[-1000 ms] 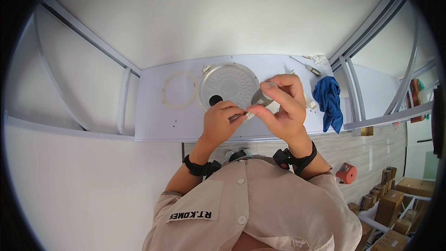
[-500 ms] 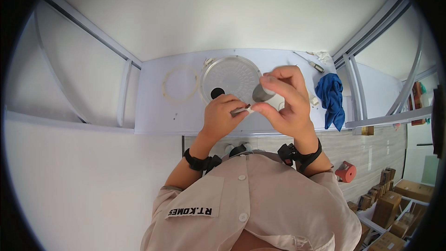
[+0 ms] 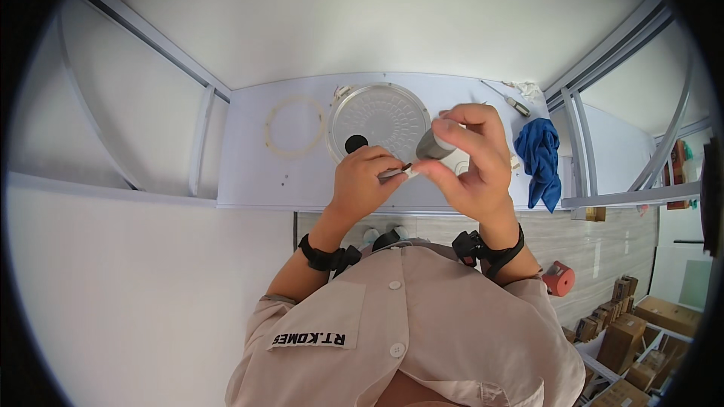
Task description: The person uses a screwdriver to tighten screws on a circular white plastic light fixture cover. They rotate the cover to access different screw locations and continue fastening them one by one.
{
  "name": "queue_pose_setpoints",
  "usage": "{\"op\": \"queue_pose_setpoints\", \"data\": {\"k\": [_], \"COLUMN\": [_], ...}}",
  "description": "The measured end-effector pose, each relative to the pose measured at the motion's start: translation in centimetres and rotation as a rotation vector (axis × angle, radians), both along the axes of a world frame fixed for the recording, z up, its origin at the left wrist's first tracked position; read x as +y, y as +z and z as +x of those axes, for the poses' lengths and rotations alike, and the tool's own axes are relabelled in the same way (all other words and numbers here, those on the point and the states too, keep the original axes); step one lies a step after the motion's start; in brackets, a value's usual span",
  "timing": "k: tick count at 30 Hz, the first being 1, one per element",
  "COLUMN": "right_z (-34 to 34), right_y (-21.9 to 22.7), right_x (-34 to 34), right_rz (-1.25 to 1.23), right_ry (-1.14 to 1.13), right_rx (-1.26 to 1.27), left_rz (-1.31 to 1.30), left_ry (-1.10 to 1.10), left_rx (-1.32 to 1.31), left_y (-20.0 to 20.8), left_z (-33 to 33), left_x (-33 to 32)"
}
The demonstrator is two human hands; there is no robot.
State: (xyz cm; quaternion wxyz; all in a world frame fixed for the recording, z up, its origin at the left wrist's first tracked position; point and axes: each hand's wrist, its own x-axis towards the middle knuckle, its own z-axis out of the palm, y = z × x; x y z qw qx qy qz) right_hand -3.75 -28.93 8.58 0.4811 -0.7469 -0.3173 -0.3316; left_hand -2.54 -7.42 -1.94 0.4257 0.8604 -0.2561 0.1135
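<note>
My left hand (image 3: 362, 181) is pinched on a small flat grey piece (image 3: 390, 174) with a brown tip, close above the bench. My right hand (image 3: 479, 162) has its fingers curled around a tilted grey cylinder-shaped thing (image 3: 431, 145) whose kind I cannot make out. Its thumb reaches towards the brown tip, so both hands almost meet. Beyond them lies a round metal disc (image 3: 377, 117) with a rim and a patterned face. A black round piece (image 3: 356, 143) sits on the disc's near left part, just past my left fingers.
On the white bench (image 3: 249, 173), a pale yellowish ring (image 3: 270, 132) lies left of the disc. To the right are a screwdriver (image 3: 517, 105) and a crumpled blue cloth (image 3: 537, 154). Metal frame posts (image 3: 200, 143) flank the bench. Cardboard boxes (image 3: 624, 339) and a red stool (image 3: 559, 279) stand lower right.
The view has shifted slightly. My right hand and the grey cylinder-shaped thing have moved a little to the right. Both hands keep their grips.
</note>
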Motion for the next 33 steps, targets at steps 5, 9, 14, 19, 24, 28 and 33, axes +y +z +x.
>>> {"op": "queue_pose_setpoints", "data": {"k": [5,9,14,19,24,28,33], "right_z": [0.1,0.5,0.5,0.5,0.6,0.7,0.3], "right_y": [0.7,0.3,-1.0,0.9,-0.5,-1.8,-0.4], "right_x": [-0.3,-0.8,-0.9,0.1,-0.9,-0.3,-0.3], "right_rz": [0.096,-0.018,-0.025,0.119,-0.015,0.04,-0.103], "right_ry": [0.194,0.099,-0.001,0.18,0.136,0.022,0.115], "right_rx": [0.153,-0.013,-0.028,0.1,0.054,0.011,0.063], "left_rz": [-0.018,0.003,0.0,-0.003,-0.013,0.004,0.025], "left_ry": [-0.002,0.005,0.007,0.007,0.008,0.009,0.011], "left_rx": [-0.027,-0.015,0.021,0.009,0.012,0.006,-0.04], "left_y": [0.0,0.2,0.3,-0.1,0.0,0.4,0.6], "left_z": [0.1,0.0,0.1,0.2,0.1,0.1,0.2], "left_x": [0.0,-0.2,-0.2,0.0,-0.1,-0.2,-0.1]}}
